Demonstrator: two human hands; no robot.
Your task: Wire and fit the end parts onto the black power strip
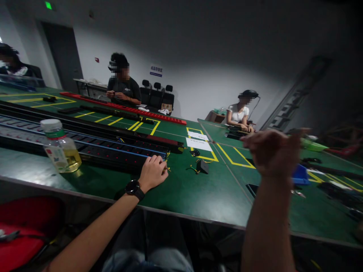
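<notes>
I'm resting the L hand (154, 172) at the R end of the long black rail (113, 153), the one w/ blue edging & red dots, lying on the green table (181, 200). Its fingers are curling down by that end, knuckles up, right next to some yellow wires (168, 155). The tips are mostly hiding from my cam, so I can't tell if they're pinching anything or just touching. A black watch (134, 189) is sitting on that wrist.

I'm holding the R hand (270, 155) up in the air, well right of the rail & closer to the cam. It's blurring, fingers partly bending; can't tell exactly how far they're opening or if they're gripping anything.

A small black box (202, 167) w/ yellow-ended leads (194, 169) is lying near the rail's R end, apart from the L hand. White sheets (198, 144) are lying beyond & right of that same end. A capped bottle (64, 151) w/ yellow liquid is standing on the rail's near side, toward its L part. A red strip (121, 108) is running beyond the rail. A blue bin (300, 174) is sitting far right of the rail, partly behind the R forearm.

Co-worker in a dark top (129, 88) is sitting beyond the rail, hands together, contents unclear. Another, white top (239, 114), is leaning over dark parts, beyond & far right of the rail.
</notes>
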